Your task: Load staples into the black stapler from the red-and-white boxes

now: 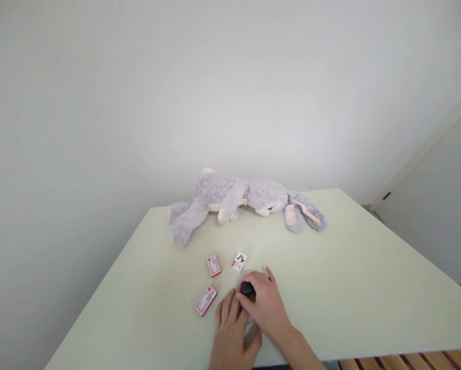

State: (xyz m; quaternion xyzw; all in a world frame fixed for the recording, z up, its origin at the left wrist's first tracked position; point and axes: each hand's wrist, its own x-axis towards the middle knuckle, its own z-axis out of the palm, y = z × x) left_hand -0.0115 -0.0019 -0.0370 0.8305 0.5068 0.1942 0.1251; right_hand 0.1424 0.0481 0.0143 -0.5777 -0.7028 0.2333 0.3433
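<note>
My right hand (268, 307) is closed around a small black object (248, 289) with a rounded end; its kind is mostly hidden by my fingers. Beside it, my left hand (230, 329) lies palm down at the table's near side, fingers stretched forward and thumb apart. Its fingertips reach close to the black object. Something pale (249, 319) shows partly between the two hands, too covered to name. Left of my hands lie two red and white boxes, a nearer one (206, 300) and a farther one (213, 266). A small white packet with a dark picture (239, 261) lies just beyond my fingers.
A grey-purple plush rabbit (223, 192) lies on its side along the back of the pale table (349, 288), against the white wall (230, 92). Wooden slats (400, 361) show below the table's near right edge. A door-like panel (442, 205) stands at right.
</note>
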